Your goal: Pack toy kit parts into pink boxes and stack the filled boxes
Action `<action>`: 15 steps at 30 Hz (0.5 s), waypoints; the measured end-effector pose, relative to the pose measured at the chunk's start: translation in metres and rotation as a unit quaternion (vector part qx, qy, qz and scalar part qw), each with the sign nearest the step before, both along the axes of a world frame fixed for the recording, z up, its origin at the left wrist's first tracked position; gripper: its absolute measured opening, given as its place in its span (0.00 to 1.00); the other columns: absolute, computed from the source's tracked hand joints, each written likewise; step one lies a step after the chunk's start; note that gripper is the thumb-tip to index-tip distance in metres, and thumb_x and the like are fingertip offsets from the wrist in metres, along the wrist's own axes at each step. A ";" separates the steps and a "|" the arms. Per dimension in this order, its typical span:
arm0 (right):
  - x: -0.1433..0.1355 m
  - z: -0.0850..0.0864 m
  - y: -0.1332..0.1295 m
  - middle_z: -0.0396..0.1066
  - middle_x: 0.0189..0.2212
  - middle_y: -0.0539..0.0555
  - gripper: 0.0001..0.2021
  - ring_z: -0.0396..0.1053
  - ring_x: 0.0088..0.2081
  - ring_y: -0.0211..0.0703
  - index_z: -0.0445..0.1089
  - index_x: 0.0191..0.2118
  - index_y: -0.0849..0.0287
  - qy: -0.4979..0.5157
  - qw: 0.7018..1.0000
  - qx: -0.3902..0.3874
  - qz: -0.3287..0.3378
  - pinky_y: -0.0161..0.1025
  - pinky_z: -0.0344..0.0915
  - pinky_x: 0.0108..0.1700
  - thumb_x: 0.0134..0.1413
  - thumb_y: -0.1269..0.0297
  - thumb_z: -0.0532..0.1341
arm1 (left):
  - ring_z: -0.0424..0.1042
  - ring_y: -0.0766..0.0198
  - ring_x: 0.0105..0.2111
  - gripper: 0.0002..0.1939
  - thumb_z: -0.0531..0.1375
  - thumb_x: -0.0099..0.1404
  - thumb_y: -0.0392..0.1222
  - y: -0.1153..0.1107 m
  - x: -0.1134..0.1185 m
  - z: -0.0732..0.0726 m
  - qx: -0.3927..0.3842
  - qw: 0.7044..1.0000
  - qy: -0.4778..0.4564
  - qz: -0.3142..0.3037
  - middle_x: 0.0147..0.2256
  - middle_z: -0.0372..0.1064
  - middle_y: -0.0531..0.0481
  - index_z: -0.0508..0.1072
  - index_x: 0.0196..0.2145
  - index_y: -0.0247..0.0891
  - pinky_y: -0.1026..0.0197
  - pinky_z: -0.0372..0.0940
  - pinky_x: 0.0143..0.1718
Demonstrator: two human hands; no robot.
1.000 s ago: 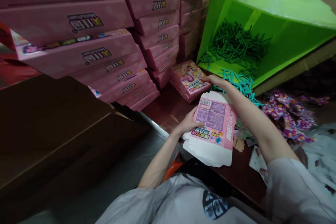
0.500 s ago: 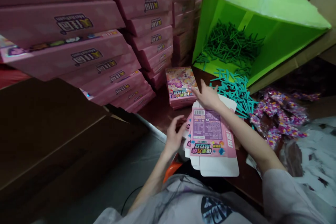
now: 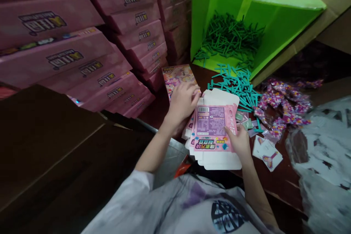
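Note:
A pink and purple flat carton (image 3: 211, 120) with white flaps lies on top of other flattened cartons at the table's front edge. My right hand (image 3: 240, 142) grips its right edge, thumb on the printed face and fingers underneath. Beyond the cartons, a small stack of filled-looking pink boxes (image 3: 178, 73) with a colourful printed top stands on the table. Over the near end of that stack lies my left hand (image 3: 183, 103), fingers loosely bent and not wrapped round anything; it covers part of the top box.
Teal plastic hammers (image 3: 236, 84) spill from a tilted green-lined box (image 3: 257, 11). Right of them lie bags of coloured beads (image 3: 285, 109), printed cards (image 3: 267, 153) and a clear plastic bag (image 3: 326, 161). Tall stacks of pink boxes (image 3: 90, 69) and an open brown carton (image 3: 49, 135) stand left.
My left hand has gone from the cartons' left side up onto the box stack. My right hand has come back from that stack to the flat carton's right edge. The view has shifted.

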State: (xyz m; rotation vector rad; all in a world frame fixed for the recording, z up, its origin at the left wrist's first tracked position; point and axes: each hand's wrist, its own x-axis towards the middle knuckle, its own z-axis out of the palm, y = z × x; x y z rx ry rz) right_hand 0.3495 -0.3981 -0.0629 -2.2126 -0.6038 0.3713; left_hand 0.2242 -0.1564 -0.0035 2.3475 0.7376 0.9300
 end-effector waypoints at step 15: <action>0.018 0.016 -0.002 0.68 0.48 0.71 0.45 0.69 0.49 0.63 0.46 0.65 0.70 -0.053 0.993 0.052 -0.095 0.55 0.64 0.51 0.48 0.44 0.59 | 0.46 0.33 0.65 0.11 0.61 0.59 0.45 0.060 0.041 -0.023 0.068 0.961 0.268 -0.003 0.65 0.53 0.45 0.78 0.39 0.43 0.23 0.38 0.59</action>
